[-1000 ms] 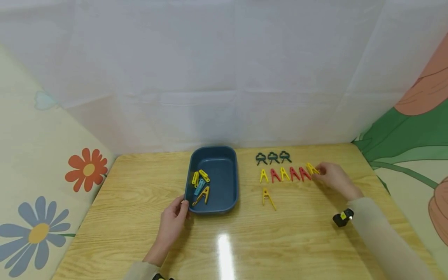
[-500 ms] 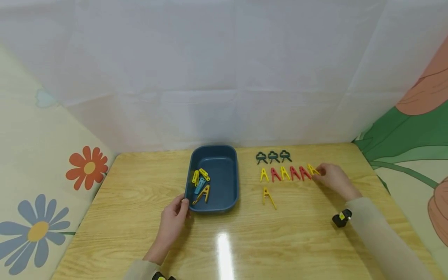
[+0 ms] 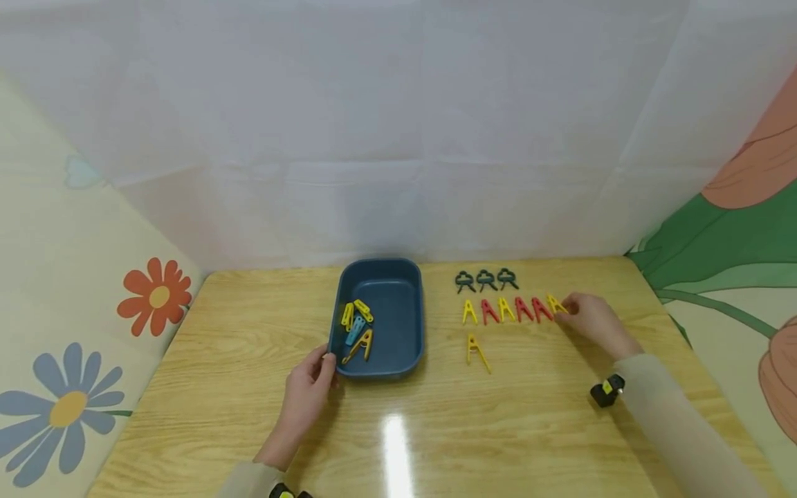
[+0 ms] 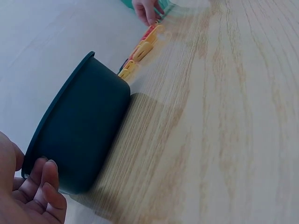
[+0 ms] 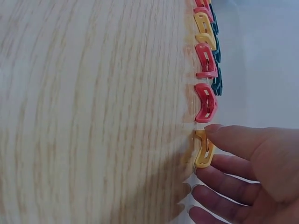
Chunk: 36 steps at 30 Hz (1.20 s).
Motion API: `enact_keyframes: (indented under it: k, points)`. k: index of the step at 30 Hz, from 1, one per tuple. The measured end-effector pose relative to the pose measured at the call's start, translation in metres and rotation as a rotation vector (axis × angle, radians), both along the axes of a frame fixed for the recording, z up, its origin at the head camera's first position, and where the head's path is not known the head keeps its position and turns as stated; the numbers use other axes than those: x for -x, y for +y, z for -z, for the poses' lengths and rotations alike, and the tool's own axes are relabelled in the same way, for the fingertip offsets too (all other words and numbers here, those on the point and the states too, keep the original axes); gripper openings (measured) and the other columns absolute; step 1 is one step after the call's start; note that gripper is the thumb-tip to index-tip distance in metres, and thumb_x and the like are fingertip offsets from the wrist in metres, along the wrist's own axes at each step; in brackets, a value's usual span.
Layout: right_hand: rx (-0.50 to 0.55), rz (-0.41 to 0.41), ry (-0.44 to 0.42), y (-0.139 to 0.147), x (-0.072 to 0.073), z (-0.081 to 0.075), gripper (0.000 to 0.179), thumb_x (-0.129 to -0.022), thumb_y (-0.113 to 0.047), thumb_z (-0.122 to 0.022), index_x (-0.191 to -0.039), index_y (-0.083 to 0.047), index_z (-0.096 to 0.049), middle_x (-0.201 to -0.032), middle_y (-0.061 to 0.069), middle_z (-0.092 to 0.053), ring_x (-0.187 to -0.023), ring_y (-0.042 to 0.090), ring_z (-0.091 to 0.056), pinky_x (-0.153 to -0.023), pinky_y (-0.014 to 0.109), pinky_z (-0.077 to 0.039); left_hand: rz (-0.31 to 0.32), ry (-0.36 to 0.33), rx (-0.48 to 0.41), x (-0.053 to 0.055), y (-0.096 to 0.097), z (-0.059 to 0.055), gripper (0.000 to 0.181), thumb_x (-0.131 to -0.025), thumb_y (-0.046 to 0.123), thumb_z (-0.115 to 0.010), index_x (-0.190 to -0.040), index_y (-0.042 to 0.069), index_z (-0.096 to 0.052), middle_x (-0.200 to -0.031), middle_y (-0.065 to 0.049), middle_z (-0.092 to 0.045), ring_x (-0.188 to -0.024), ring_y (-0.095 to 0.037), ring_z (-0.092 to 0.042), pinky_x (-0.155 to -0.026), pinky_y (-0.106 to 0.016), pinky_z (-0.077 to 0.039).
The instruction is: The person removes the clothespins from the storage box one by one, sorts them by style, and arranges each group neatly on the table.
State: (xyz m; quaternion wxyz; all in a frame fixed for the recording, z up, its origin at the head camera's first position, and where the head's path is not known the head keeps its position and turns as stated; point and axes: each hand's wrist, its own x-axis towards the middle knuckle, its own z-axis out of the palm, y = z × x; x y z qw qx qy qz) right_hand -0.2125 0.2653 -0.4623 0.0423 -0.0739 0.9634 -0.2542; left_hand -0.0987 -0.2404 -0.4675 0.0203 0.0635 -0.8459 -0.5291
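My left hand (image 3: 309, 384) grips the near left corner of a dark blue basin (image 3: 398, 371), thumb over the rim and fingers underneath it in the left wrist view. Inside the basin lie two small yellow clothespins (image 3: 362, 311), a blue clothespin (image 3: 355, 330) and a larger orange-yellow clothespin (image 3: 366, 339). At the right end of a row of red and yellow clothespins, my right hand (image 3: 594, 319) pinches a yellow clothespin (image 5: 204, 151) between thumb and index finger. Its neighbour to the left is a red clothespin (image 5: 205, 103).
Three dark green clips (image 3: 486, 279) form a row behind the red and yellow one. A single orange-yellow clothespin (image 3: 475, 353) lies in front, right of the basin. A white sheet (image 3: 311, 138) hangs along the back edge of the wooden table (image 3: 486, 429).
The yellow clothespin at the row's end has turned and shifted very slightly under my right hand. My left hand and the basin stay where they were.
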Motion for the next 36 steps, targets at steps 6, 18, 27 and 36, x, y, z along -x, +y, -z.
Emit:
enact_keyframes:
  k: [6, 18, 27, 36]
  points:
    - [-0.004, 0.003, -0.008, 0.0013, 0.0002, -0.0011, 0.038, -0.098, -0.017, -0.072, -0.118, 0.014, -0.064, -0.107, 0.030, -0.068, -0.098, 0.043, -0.065, -0.085, 0.057, -0.054, 0.004, -0.008, -0.007, -0.0009, 0.0003, -0.0015, 0.041, -0.113, 0.023, -0.047, -0.144, -0.002, -0.057, -0.092, -0.014, -0.064, -0.079, -0.018, -0.059, -0.062, -0.024, -0.048]
    - [0.000, 0.010, -0.048, -0.0017, 0.0001, -0.0054, 0.040, -0.100, -0.022, -0.069, -0.119, 0.013, -0.064, -0.108, 0.028, -0.068, -0.097, 0.040, -0.066, -0.084, 0.054, -0.054, 0.001, -0.014, 0.006, 0.0001, -0.0008, -0.0001, 0.040, -0.113, 0.022, -0.047, -0.144, -0.001, -0.057, -0.091, -0.013, -0.064, -0.078, -0.017, -0.059, -0.061, -0.024, -0.048]
    - [-0.030, 0.020, -0.057, -0.0038, 0.0010, -0.0071, 0.040, -0.100, -0.020, -0.069, -0.120, 0.014, -0.063, -0.109, 0.029, -0.068, -0.098, 0.041, -0.066, -0.085, 0.055, -0.054, 0.005, -0.017, 0.007, 0.0002, -0.0004, -0.0010, 0.041, -0.113, 0.022, -0.047, -0.144, -0.001, -0.056, -0.092, -0.014, -0.065, -0.079, -0.017, -0.059, -0.062, -0.024, -0.048]
    - [-0.028, 0.020, -0.057, -0.0040, 0.0001, -0.0096, 0.039, -0.102, -0.021, -0.066, -0.120, 0.013, -0.063, -0.109, 0.029, -0.068, -0.091, 0.036, -0.067, -0.079, 0.051, -0.056, 0.001, -0.016, 0.009, 0.0003, -0.0002, 0.0003, 0.040, -0.113, 0.022, -0.047, -0.144, -0.001, -0.057, -0.093, -0.013, -0.065, -0.080, -0.018, -0.059, -0.063, -0.025, -0.049]
